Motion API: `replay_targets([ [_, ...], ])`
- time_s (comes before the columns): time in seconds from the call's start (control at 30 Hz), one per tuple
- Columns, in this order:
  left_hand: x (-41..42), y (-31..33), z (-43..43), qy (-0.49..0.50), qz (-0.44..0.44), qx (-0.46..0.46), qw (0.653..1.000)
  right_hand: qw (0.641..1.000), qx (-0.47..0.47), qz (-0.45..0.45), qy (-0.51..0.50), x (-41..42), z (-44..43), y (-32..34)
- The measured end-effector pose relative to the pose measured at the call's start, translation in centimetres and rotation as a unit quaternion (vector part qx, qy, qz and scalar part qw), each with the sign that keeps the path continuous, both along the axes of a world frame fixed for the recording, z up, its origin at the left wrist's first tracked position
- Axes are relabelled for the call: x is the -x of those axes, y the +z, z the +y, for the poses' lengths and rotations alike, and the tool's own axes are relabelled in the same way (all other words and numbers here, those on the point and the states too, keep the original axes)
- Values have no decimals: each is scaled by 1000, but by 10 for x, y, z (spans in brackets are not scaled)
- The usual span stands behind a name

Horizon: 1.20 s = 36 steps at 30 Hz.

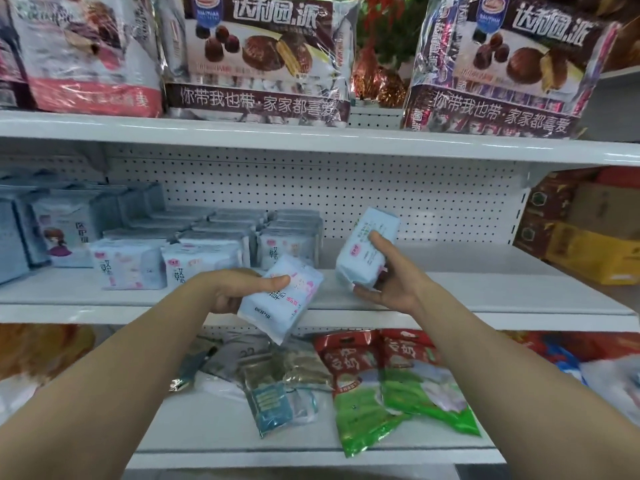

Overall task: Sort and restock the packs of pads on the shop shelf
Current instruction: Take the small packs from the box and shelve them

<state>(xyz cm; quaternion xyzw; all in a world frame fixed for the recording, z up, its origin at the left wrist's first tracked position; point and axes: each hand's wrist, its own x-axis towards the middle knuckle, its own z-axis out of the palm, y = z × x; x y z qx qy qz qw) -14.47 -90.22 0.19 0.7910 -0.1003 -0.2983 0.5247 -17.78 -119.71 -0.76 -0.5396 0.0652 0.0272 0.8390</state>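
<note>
My left hand [235, 289] grips a pale blue and pink pack of pads [280, 299], tilted, in front of the middle shelf's edge [104, 311]. My right hand [388, 271] holds a second light blue pack [367, 251] upright just above the shelf board, fingers wrapped round its lower half. Rows of matching packs [207, 247] stand on the left half of that shelf. Taller blue packs [62, 233] with a cartoon figure stand at the far left.
The right half of the middle shelf [450, 271] is bare white board with a pegboard back. Big snack bags [256, 57] fill the upper shelf. Red and green pouches [391, 386] and small sachets [270, 386] lie on the lower shelf. Cardboard boxes [588, 237] stack at the right.
</note>
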Motion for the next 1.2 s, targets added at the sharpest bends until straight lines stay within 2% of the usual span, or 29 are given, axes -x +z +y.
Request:
replay_targets([
  [0.2, 3, 3, -5, -6, -3, -8, 1000, 998, 44, -1, 42, 2, -6, 5],
  [0.43, 7, 6, -12, 32, -19, 6, 999, 996, 82, 9, 19, 2, -10, 2],
  [0.73, 9, 3, -15, 37, -24, 27, 999, 997, 74, 5, 15, 12, -16, 3],
  [0.83, 10, 3, -16, 36, -24, 28, 999, 994, 107, 9, 17, 12, -11, 3],
  [1.0, 9, 3, -20, 36, -26, 24, 999, 990, 137, -18, 38, 13, -7, -1],
  [1.2, 4, 4, -25, 56, -22, 32, 998, 987, 152, -46, -6, 9, -11, -4],
])
